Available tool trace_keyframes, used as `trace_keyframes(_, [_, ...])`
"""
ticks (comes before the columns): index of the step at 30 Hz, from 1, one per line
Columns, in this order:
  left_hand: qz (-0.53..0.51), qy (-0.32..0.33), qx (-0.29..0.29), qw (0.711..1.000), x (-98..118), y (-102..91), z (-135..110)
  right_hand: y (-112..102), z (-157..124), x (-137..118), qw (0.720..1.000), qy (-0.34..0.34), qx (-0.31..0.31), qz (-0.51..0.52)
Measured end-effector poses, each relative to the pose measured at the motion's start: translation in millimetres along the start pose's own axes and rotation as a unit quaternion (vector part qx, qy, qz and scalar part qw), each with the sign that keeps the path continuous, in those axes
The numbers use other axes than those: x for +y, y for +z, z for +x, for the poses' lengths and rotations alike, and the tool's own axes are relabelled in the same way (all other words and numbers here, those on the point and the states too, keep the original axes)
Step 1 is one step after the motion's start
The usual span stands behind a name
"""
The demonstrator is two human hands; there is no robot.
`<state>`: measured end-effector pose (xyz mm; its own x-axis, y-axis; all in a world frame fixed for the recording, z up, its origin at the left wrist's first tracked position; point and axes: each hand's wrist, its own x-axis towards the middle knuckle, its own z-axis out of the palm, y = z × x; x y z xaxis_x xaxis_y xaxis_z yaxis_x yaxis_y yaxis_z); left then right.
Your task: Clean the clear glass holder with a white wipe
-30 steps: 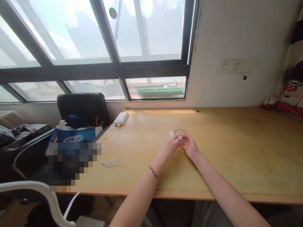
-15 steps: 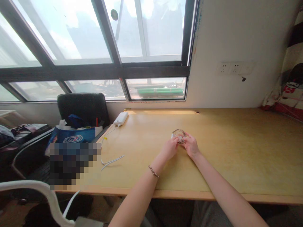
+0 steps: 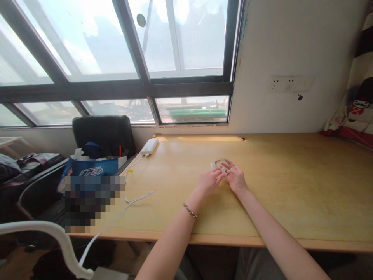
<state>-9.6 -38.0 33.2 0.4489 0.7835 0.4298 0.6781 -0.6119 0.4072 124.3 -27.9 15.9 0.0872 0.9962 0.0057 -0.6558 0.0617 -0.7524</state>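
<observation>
Now the left hand [image 3: 208, 182] and the right hand [image 3: 236, 179] are close together over the middle of the tabletop [image 3: 291, 186], in the same spot as a moment ago. Both pinch a small thin loop [image 3: 223, 162] with a white bit on it, just above the wood. The loop looks a little flatter than before, and the white box [image 3: 149, 146] by the window has not moved.

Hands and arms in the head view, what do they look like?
The left forearm and right forearm are bare, no sleeves in view. The left hand and right hand wear no gloves. A thin braided bracelet of dark and light strands circles the left wrist; the right wrist has nothing on it. Rings are too small to tell.
</observation>
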Motion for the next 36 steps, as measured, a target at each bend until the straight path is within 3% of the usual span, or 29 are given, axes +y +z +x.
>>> trace_keyframes(3, [0.068, 0.010, 0.019, 0.997, 0.2, 0.4, 1.1, -1.6, 1.5, 1.0, 1.000, 0.029, -0.008, 0.010])
trace_keyframes(8, [0.059, 0.029, 0.043, 0.997, -0.3, 10.9, 2.2, 1.3, -1.6, 1.2, 0.998, 0.037, -0.023, 0.040])
trace_keyframes(14, [0.022, 0.067, 0.037, 0.997, -10.1, 20.1, 2.5, 4.4, -3.8, 2.6, 0.997, 0.054, -0.031, 0.037])
trace_keyframes(20, [0.076, 0.065, 0.012, 0.995, -15.9, 30.1, 2.7, 1.4, 0.8, -0.5, 0.996, 0.062, -0.057, 0.025])
trace_keyframes(28, [0.159, 0.137, -0.035, 0.977, -10.5, 12.5, 1.9, -6.3, 6.3, -15.8, 0.995, 0.079, -0.059, -0.026])
trace_keyframes(31, [0.182, 0.104, -0.020, 0.978, -8.9, 2.9, 1.5, -10.5, 8.4, -17.0, 0.995, 0.081, -0.040, -0.053])
trace_keyframes(36, [0.154, -0.017, -0.028, 0.988, -5.1, 0.2, -0.8, -10.9, 8.8, -5.5, 0.997, 0.062, -0.034, -0.034])
